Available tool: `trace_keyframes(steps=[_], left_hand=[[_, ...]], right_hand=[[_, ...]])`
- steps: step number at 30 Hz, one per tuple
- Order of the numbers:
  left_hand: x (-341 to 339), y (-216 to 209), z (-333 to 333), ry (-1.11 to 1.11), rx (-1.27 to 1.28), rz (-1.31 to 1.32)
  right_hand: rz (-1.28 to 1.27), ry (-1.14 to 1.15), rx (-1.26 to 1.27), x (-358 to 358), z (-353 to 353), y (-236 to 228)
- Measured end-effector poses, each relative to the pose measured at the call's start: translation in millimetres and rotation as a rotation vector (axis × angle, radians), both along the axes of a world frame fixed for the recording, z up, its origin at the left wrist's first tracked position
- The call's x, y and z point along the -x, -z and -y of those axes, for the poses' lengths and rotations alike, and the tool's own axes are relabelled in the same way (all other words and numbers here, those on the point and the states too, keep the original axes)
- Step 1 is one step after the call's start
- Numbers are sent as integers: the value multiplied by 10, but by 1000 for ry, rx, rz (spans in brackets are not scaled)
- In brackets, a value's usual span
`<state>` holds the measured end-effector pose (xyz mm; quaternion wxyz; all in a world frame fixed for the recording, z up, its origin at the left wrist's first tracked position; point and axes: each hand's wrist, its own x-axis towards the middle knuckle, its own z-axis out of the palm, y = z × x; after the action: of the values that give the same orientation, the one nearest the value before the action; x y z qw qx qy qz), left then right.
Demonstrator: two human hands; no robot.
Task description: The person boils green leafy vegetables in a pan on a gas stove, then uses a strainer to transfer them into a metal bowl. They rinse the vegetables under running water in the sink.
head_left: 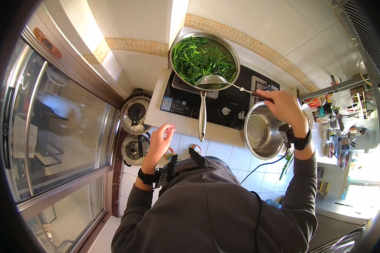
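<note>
My right hand (278, 105) is wrapped round the dark handle of a skimmer (211, 80) with a round metal head. The head rests at the near side of a wide frying pan (236, 57), over the greens. Chopped leafy greens (202, 59) fill much of the pan, with liquid showing at the right. The pan's long metal handle (203, 118) points toward me. My left hand (161, 138) hangs in front of the counter, left of that handle and apart from it. Its fingers are curled together, with nothing visible in them.
A large steel basin (264, 130) sits at the counter's right front, below my right hand. The pan stands on a black gas stove (217, 107) with knobs in front. Lidded pots (135, 111) stand at the left, by a glass sliding door (67, 114). A cable runs near my right wrist.
</note>
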<state>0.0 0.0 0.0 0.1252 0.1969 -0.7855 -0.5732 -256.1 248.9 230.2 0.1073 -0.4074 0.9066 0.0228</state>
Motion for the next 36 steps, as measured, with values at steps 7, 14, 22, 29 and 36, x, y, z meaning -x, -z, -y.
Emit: trace_keyframes(steps=[7, 14, 22, 29, 36], left_hand=[[-51, 32, -72, -13, -34, -6], [-29, 27, -80, -1, -10, 19], [28, 30, -138, 2, 38, -33], [-15, -27, -189, 43, -11, 53], [-111, -38, -256, 55, -18, 57]], right_hand=[[-263, 36, -49, -220, 17, 470], [-373, 24, -44, -350, -156, 1001], [-376, 50, 75, -286, -176, 1334], [-423, 51, 133, -221, -66, 1456], [-461, 77, 138, -176, -3, 1529]])
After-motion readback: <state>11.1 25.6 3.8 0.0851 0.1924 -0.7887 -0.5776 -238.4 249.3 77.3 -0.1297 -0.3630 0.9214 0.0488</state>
